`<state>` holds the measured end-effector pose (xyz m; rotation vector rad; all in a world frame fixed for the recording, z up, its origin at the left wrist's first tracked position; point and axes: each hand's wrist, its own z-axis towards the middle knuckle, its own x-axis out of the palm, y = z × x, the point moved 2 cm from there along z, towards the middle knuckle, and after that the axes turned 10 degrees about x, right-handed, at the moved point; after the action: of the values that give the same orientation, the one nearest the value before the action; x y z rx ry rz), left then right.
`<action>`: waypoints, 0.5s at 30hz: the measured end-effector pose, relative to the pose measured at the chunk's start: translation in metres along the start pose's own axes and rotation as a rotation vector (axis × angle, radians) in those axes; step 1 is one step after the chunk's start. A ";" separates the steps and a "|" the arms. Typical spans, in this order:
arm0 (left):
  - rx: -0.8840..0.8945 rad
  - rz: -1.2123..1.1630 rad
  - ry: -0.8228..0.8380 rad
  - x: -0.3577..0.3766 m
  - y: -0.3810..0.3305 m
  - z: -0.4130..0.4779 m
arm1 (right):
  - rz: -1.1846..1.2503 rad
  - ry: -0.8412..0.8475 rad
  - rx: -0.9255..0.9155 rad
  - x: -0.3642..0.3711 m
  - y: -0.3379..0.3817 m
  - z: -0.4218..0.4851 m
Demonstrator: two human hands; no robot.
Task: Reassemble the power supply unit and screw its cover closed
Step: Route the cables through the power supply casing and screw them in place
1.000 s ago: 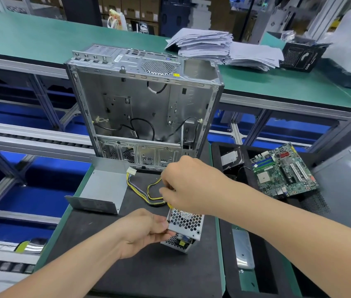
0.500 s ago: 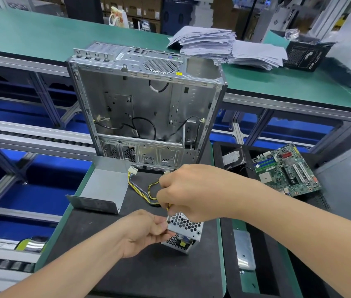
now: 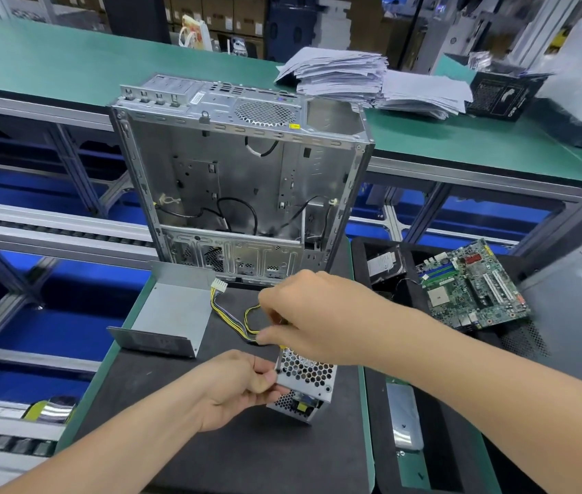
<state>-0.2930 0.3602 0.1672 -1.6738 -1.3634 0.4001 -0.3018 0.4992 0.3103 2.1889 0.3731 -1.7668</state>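
Power supply unit (image 3: pixel 309 377): it sat tilted on the black mat (image 3: pixel 246 451), perforated face towards you, close to the mat's right edge.
Left hand (image 3: pixel 236 390): your thumb and fingers pinched the unit's left edge; the forearm crossed the near half of the mat.
Right hand (image 3: pixel 318 315): it was curled round a screwdriver (image 3: pixel 278 358); only the thin shaft showed below the fist, its tip at the unit's upper left corner.
Wires (image 3: pixel 215 305): a yellow and black bundle ran from under your right hand to a white connector (image 3: pixel 219 286), which lay just beside the cover.
Cover (image 3: pixel 171 311): the bent grey sheet lay on the mat's left side, apart from the unit; its near lip stood up at the desk (image 3: pixel 367 440) edge.
Computer case (image 3: pixel 239 180): it stood upright and open-sided at the far end of the mat, touching or nearly touching the cover's far flap; I could not tell which.
Open room: bare mat lay between the cover and your left hand, and more in front of the unit towards you.
Right edge: a green strip bordered the mat just beside the unit; beyond it a second tray carried a motherboard (image 3: pixel 474 290).
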 end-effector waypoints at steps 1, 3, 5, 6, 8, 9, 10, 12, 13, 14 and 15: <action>0.000 0.004 -0.008 0.000 0.000 0.000 | -0.059 0.032 -0.078 -0.005 0.000 -0.003; -0.005 0.001 -0.017 0.000 0.000 0.001 | -0.180 0.086 -0.216 -0.016 -0.002 -0.006; -0.012 -0.012 -0.022 0.000 0.000 0.000 | -0.272 0.112 -0.309 -0.021 -0.003 -0.007; -0.012 -0.010 -0.022 0.000 0.000 0.001 | -0.286 0.138 -0.327 -0.022 -0.002 -0.007; -0.008 -0.003 -0.023 0.000 0.000 0.001 | -0.305 0.159 -0.335 -0.021 0.002 -0.007; -0.006 -0.003 -0.029 0.000 0.001 0.001 | -0.317 0.146 -0.325 -0.019 0.003 -0.008; -0.006 -0.004 -0.038 0.000 0.000 0.001 | -0.327 0.121 -0.314 -0.016 0.003 -0.008; -0.006 -0.008 -0.050 0.000 0.001 0.001 | -0.320 0.068 -0.294 -0.013 0.002 -0.009; -0.006 -0.010 -0.050 -0.001 0.001 0.001 | -0.300 0.050 -0.285 -0.013 0.001 -0.009; -0.006 -0.012 -0.049 0.000 0.001 0.001 | -0.277 0.028 -0.284 -0.012 0.000 -0.009; -0.006 -0.014 -0.050 0.000 0.001 0.001 | -0.250 0.001 -0.285 -0.012 0.001 -0.008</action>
<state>-0.2933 0.3604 0.1662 -1.6681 -1.4131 0.4326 -0.2967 0.5015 0.3237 2.0104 0.8753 -1.7083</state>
